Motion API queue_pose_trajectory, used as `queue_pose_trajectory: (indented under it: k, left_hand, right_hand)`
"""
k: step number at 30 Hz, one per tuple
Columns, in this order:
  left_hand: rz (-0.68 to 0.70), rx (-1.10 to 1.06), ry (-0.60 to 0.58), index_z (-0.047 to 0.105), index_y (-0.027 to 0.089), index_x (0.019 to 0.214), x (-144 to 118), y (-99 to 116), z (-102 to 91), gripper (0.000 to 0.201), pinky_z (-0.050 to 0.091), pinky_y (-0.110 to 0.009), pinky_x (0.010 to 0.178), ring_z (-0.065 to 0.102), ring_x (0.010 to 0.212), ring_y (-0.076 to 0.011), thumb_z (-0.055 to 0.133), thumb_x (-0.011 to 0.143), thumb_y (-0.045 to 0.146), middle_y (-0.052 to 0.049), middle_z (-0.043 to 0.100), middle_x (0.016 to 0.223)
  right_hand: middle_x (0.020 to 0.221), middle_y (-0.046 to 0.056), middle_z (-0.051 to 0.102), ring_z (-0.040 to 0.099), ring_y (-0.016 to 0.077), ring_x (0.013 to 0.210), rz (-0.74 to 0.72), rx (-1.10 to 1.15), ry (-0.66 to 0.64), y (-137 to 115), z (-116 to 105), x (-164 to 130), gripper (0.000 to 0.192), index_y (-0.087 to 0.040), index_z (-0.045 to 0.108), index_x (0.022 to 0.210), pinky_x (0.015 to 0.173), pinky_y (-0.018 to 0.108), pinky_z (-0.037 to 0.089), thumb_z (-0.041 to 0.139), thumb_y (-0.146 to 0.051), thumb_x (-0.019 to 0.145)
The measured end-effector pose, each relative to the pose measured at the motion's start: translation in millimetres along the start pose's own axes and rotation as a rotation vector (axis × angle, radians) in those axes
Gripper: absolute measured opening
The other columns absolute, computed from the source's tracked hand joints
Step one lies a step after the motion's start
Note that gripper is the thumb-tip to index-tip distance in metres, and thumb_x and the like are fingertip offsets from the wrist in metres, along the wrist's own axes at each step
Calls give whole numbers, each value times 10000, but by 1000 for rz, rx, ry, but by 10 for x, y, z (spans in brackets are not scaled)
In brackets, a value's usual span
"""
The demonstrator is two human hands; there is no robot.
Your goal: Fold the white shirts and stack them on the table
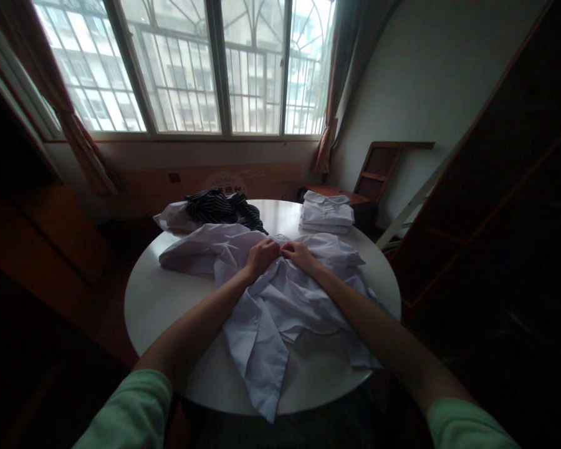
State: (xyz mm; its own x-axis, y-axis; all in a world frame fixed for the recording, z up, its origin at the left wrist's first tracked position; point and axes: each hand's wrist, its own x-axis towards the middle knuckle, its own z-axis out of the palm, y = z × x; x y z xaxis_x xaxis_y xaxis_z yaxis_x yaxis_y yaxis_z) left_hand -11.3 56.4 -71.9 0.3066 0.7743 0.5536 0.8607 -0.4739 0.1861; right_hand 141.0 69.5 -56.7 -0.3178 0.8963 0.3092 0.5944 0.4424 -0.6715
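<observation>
While both arms are reaching forward over the round white table (168,312), the left hand (262,254) and the right hand (300,253) are meeting at the far middle of a crumpled white shirt (271,312). Each hand is pinching a fold of the shirt's fabric, fingers curled closed, the two hands nearly touching. The shirt is lying spread across the table's centre, its near edge hanging over the rim towards the person. A striped dark garment (222,207) is sitting at the far left, and a stack of folded white clothes (327,213) is resting at the far right, well apart from the hands.
</observation>
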Motion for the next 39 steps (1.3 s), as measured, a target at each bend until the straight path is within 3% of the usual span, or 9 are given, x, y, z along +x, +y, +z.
queue_pose_trajectory:
  k: [14,39]
  left_hand:
    - [-13,-22,-8,626,195,801,6,0,18,169,363,-207,584,541,732,-122,518,822,324,-26,591,842]
    - [-25,-10,-38,621,200,801,-2,19,-19,152,358,-210,580,547,752,-130,505,826,294,-27,604,857]
  right_hand:
    - [664,29,670,587,124,621,60,-7,45,17,14,14,41,-132,640,676,606,219,438,612,-139,705]
    - [686,32,687,595,125,633,1,-13,17,22,-6,-9,94,-132,681,706,618,213,429,596,-170,719]
